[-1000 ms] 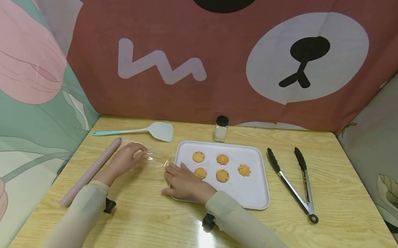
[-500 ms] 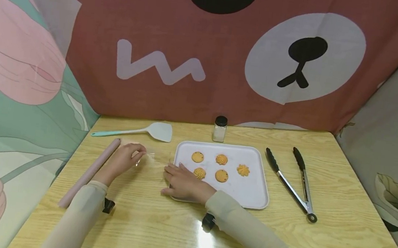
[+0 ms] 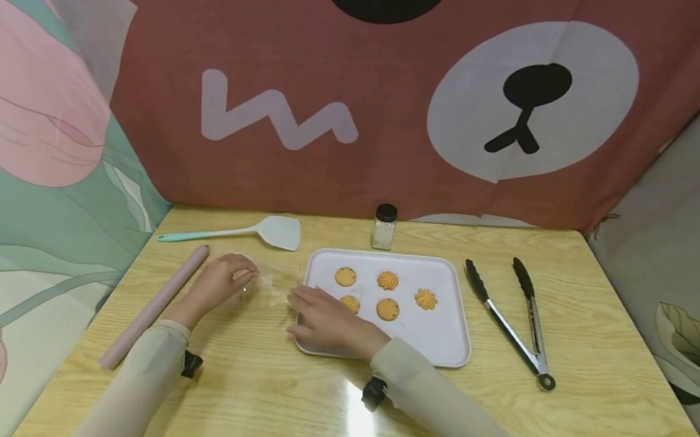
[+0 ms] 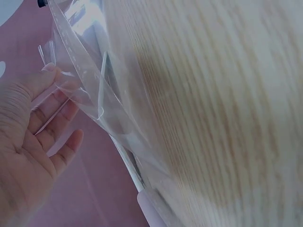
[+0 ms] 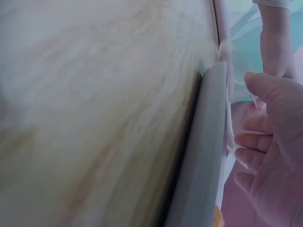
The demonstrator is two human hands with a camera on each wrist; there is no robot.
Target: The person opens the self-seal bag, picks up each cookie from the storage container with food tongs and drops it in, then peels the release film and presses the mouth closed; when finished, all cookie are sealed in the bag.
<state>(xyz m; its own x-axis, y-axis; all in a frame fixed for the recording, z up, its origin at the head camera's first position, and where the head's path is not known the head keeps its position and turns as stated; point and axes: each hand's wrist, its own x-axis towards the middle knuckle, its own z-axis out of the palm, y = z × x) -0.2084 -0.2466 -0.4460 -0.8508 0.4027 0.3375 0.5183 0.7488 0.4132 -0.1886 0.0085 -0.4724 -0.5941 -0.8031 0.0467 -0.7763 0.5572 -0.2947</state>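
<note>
My left hand [image 3: 223,285] pinches a clear plastic bag [image 4: 80,71] between thumb and fingertips, with the film spreading out over the wooden table. In the head view the bag is nearly invisible except for faint glints. My right hand [image 3: 329,322] hovers over the left edge of a white tray [image 3: 426,344]. Its fingers look relaxed, and the thumb stands apart from them in the right wrist view. Whether those fingertips touch the film I cannot tell. Several cookies [image 3: 387,281] lie on the tray, one of them partly covered by the right hand.
A lilac rolling pin [image 3: 155,306] lies left of my left forearm. Behind are a white spatula with a teal handle [image 3: 279,232] and a small black-capped jar [image 3: 384,228]. Spread metal tongs [image 3: 514,328] lie right of the tray. A printed cloth [image 3: 341,54] hangs behind the table.
The bag's glinting right part near my right fingers has faded from sight, and the film now shows beside my left hand. My right hand has shifted only slightly. The head view has drifted slightly.
</note>
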